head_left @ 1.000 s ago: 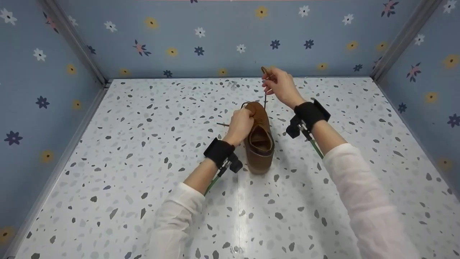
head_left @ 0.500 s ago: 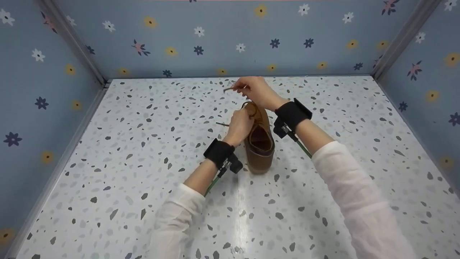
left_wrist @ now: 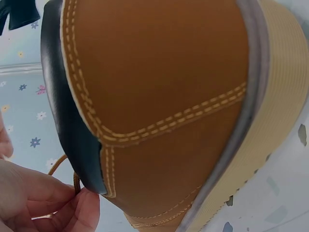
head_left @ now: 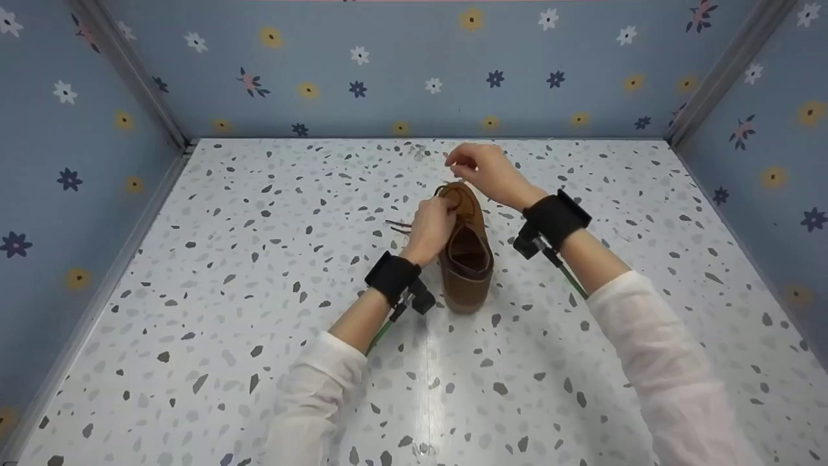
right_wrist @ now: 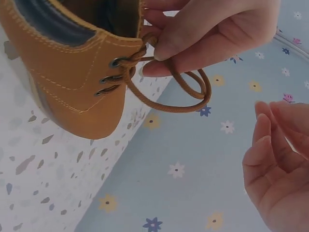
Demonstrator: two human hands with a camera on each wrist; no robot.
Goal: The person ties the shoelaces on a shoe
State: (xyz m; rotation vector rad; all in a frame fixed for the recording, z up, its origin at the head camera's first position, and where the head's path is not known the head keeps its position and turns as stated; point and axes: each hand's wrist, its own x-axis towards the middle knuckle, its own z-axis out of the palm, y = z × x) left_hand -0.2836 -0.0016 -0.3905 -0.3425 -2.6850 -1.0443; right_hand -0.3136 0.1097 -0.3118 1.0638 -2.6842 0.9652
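Note:
A brown leather shoe with a dark collar lining stands on the speckled surface, toe pointing away from me. My left hand pinches the brown shoelace between thumb and fingers above the eyelets. From that pinch the lace hangs in a rounded loop, best seen in the right wrist view. Lace ends stick out to the left of this hand. Beyond the toe hovers my right hand, its fingers loosely bent, with nothing between thumb and fingertips. The left wrist view mostly shows the shoe's stitched side and pale sole.
A white terrazzo-patterned tabletop lies under the shoe. Blue floral panels stand behind and on both sides. Each wrist wears a black strap with a small camera and a green cable.
My right hand carried a lace end leftward over the toe, let it go, and drew back to the right. A second lace end now shows left of my left hand, which stayed put.

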